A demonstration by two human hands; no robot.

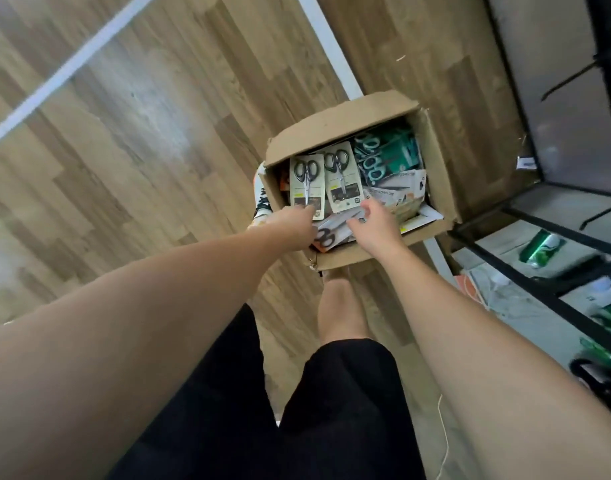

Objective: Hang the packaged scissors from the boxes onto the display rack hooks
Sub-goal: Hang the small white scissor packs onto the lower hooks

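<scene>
An open cardboard box (349, 121) stands on the wood floor, filled with packaged scissors. Two beige cards with black-handled scissors lie on top: one on the left (307, 183) and one beside it (342, 176). Green packs (387, 154) fill the far right corner. My left hand (293, 221) reaches into the box and pinches the lower edge of the left beige card. My right hand (375, 225) hovers over the packs with fingers spread, its fingertips at the lower edge of the right beige card. Black rack bars (525, 268) show at the right.
My legs in black shorts stand just behind the box. A shoe (262, 199) sits at the box's left side. The rack's lower shelves at the right hold green packs (543, 247) and loose items. A white strip (65, 69) crosses the floor at left.
</scene>
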